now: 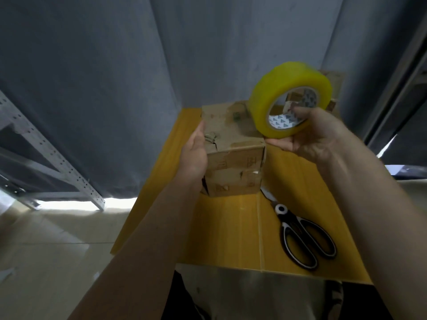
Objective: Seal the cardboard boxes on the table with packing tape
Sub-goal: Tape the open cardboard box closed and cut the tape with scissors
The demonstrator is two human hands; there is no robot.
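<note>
A worn brown cardboard box (pixel 233 144) stands on the yellow table (pixel 221 232), with torn flaps and old tape scraps on top. My left hand (pixel 195 155) grips its left side. My right hand (pixel 316 135) holds a large roll of yellow packing tape (pixel 277 93) upright above the box's right top corner, fingers through the core and thumb under the roll. A second cardboard box (pixel 335 88) shows partly behind the roll at the back right.
Black-handled scissors (pixel 300 236) lie on the table at the right front, blades pointing toward the box. Grey curtains hang behind the table. A perforated metal rack (pixel 57 162) stands at the left over a pale tiled floor.
</note>
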